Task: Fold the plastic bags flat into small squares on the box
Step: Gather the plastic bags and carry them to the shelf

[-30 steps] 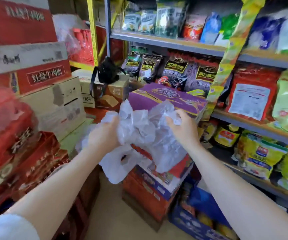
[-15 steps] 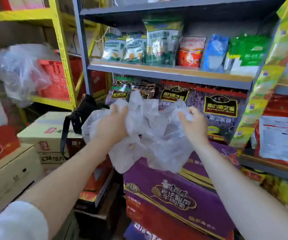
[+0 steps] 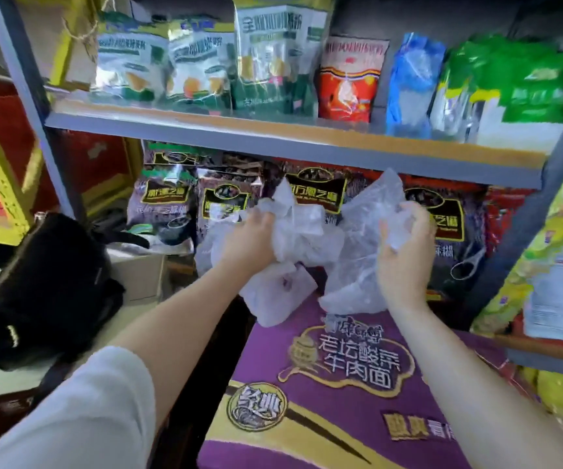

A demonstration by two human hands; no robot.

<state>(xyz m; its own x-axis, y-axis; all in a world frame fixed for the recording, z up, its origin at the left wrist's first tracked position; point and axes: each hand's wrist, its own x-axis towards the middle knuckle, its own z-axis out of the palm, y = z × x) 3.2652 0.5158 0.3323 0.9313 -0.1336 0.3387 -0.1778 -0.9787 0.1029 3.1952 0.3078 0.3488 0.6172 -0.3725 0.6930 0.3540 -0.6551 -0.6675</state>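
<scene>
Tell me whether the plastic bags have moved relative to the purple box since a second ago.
Yes. The plastic bags, gripped by both hands, now hang over the purple box's far end, their lower edges touching it.

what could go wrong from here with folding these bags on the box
1. The bags are one crumpled bunch gripped by the left hand and right hand; thin film may tear when pulled apart.
2. They hang at the far edge of the purple box, so a loose one could slip behind it.
3. Crumpled plastic may spring open.

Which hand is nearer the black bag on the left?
Left. The left hand grips the crumpled plastic bags to the right of the black bag; the right hand grips them farther right.
</scene>
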